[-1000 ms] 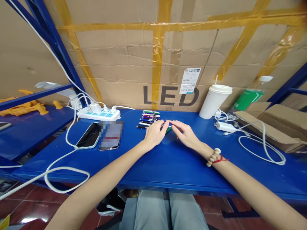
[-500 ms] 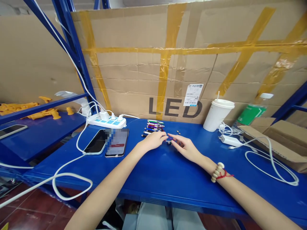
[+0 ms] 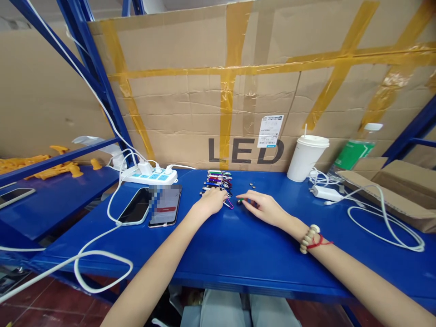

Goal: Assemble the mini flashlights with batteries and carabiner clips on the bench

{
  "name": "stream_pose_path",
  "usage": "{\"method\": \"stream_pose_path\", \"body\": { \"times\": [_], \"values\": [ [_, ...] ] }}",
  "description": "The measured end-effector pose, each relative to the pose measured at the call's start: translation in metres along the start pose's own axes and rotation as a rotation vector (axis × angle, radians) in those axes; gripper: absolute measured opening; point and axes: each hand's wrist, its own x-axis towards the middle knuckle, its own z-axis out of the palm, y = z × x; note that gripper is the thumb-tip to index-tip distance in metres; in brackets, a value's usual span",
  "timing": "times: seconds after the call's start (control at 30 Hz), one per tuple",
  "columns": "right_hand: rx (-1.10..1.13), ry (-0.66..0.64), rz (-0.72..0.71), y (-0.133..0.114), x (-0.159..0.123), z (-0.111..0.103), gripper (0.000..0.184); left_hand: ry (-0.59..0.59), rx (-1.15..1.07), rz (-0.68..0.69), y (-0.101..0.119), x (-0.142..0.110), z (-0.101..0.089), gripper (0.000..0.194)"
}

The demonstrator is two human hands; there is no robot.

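Observation:
My left hand (image 3: 214, 201) is closed at the near end of a row of slim metal tubes (image 3: 215, 178) with clips, in several colours. A pink carabiner clip (image 3: 231, 205) sticks out from under its fingers; the tube it belongs to is mostly hidden. My right hand (image 3: 264, 206) is just to the right, thumb and fingers pinched around a small dark and green piece (image 3: 240, 200) too small to name. Beyond the right fingers, two small round metal pieces (image 3: 252, 185), like button cells, lie on the blue table (image 3: 235, 254).
To the left lie two phones (image 3: 135, 206) and a white power strip (image 3: 150, 175) with looping cables. On the right stand a white lidded cup (image 3: 306, 159), a green-labelled bottle (image 3: 356, 152), a charger (image 3: 325, 193) and an opened cardboard box (image 3: 391, 195). A large cardboard panel (image 3: 190, 113) rises behind.
My hands have moved apart. The left went left and down to the row with the pink-clipped tube; the right stays near its place over the small dark piece.

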Motion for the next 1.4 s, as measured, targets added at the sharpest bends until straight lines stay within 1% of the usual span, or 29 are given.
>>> {"method": "stream_pose_path", "body": {
  "times": [0.17, 0.3, 0.5, 0.57, 0.63, 0.7, 0.77, 0.87, 0.9, 0.97, 1.07, 1.17, 1.27, 1.4],
  "values": [
    [-0.006, -0.007, -0.016, 0.002, 0.000, 0.000, 0.027, 0.009, 0.076, -0.019, 0.002, -0.002, 0.001, 0.032],
    [-0.010, -0.021, -0.014, 0.004, -0.001, 0.001, 0.026, 0.039, 0.119, -0.048, 0.002, -0.002, 0.002, 0.034],
    [-0.022, -0.032, -0.010, 0.004, -0.001, 0.000, 0.025, 0.123, 0.214, -0.087, 0.002, -0.003, 0.002, 0.033],
    [-0.038, -0.039, -0.001, 0.004, -0.001, -0.001, 0.025, 0.143, 0.242, -0.087, 0.003, -0.003, 0.002, 0.034],
    [-0.067, -0.033, 0.016, 0.003, -0.001, -0.001, 0.025, 0.187, 0.251, -0.078, 0.004, -0.003, 0.001, 0.034],
    [-0.114, -0.001, 0.057, 0.004, -0.001, -0.002, 0.026, 0.252, 0.221, -0.044, 0.008, -0.002, 0.001, 0.031],
    [-0.167, 0.050, 0.124, 0.005, 0.000, -0.004, 0.028, 0.293, 0.138, 0.041, 0.014, -0.001, 0.003, 0.028],
    [-0.223, 0.133, 0.238, 0.009, 0.001, -0.008, 0.031, 0.286, 0.018, 0.227, 0.025, 0.000, 0.013, 0.029],
    [-0.233, 0.152, 0.277, 0.011, 0.001, -0.010, 0.032, 0.283, 0.005, 0.273, 0.028, 0.001, 0.017, 0.030],
    [-0.243, 0.160, 0.350, 0.015, 0.001, -0.014, 0.033, 0.269, -0.012, 0.321, 0.033, 0.002, 0.028, 0.033],
    [-0.265, 0.100, 0.447, 0.020, -0.001, -0.017, 0.033, 0.240, -0.052, 0.321, 0.037, 0.003, 0.039, 0.035],
    [-0.299, 0.022, 0.501, 0.024, -0.002, -0.017, 0.026, 0.235, -0.076, 0.303, 0.038, 0.004, 0.040, 0.033],
    [-0.313, -0.023, 0.488, 0.027, -0.002, -0.015, 0.025, 0.263, -0.090, 0.269, 0.040, 0.005, 0.034, 0.027],
    [-0.307, -0.034, 0.429, 0.029, -0.002, -0.013, 0.026, 0.297, -0.147, 0.200, 0.043, 0.005, 0.031, 0.021]
  ]
}}
